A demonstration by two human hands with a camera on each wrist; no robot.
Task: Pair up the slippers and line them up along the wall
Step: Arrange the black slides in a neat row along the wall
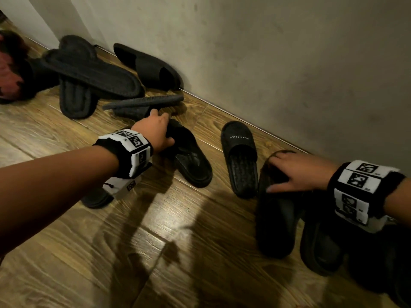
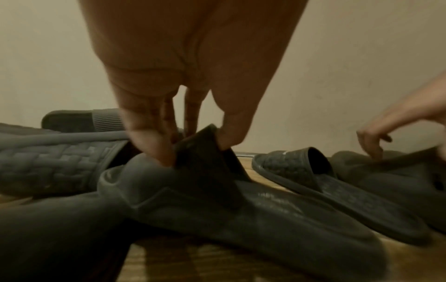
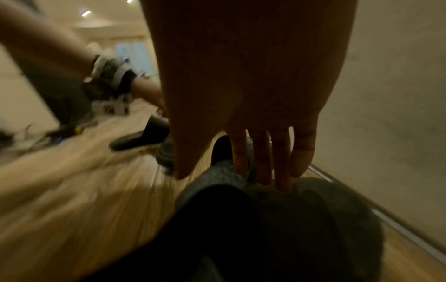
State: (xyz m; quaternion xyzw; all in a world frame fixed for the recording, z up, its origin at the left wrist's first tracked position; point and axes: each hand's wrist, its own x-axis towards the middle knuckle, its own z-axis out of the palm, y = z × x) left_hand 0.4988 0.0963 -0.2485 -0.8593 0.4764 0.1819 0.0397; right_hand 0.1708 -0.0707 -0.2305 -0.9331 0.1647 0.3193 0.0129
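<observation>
Several black slippers lie scattered on the wooden floor (image 1: 155,230) by the grey wall (image 1: 289,52). My left hand (image 1: 159,130) (image 2: 196,150) pinches the strap of a plain black slide (image 1: 193,161) (image 2: 241,209) between thumb and fingers, and the slide tilts up. My right hand (image 1: 289,172) (image 3: 229,177) lies with straight, spread fingers on the toe strap of a black slipper (image 1: 275,214) (image 3: 301,219) close to the wall. Between the two stands a black slide with white lettering (image 1: 239,152) (image 2: 313,171), toe towards the wall.
Two dark woven slippers (image 1: 89,72) lie crossed at the back left, next to a black slide (image 1: 149,65) against the wall and one on its edge (image 1: 144,102). A furry reddish slipper (image 1: 11,70) sits far left. More black slippers lie under my left wrist (image 1: 95,197) and right forearm (image 1: 320,247).
</observation>
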